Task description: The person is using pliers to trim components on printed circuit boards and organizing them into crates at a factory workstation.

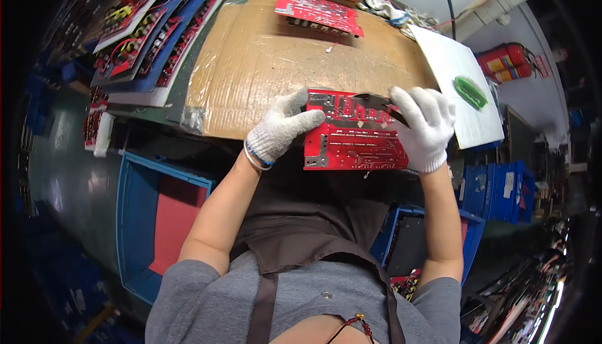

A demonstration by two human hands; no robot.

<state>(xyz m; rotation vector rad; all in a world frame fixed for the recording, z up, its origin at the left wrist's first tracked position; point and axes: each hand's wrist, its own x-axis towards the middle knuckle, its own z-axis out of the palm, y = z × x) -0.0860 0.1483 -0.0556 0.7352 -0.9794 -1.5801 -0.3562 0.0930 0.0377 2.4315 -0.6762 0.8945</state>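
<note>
In front of my body is a red circuit board (354, 146), its solder side up, with silvery tracks and joints. My left hand (282, 124), in a white knitted glove, is closed on the board's left edge, thumb on top. My right hand (424, 126), also gloved, grips a dark metal hand tool (374, 100) that looks like a pair of pliers. The tool's tip lies over the board's upper part. My right fingers cover its handles and the board's upper right corner. A small white-tipped wire hangs below the board's lower edge.
Another red circuit board (318, 13) lies on the cardboard-covered bench (251, 62). On the right, a green brush (470, 92) rests on a white panel (442, 62). Stacked boards (141, 37) stand at the left. Blue bins (128, 218) flank my lap.
</note>
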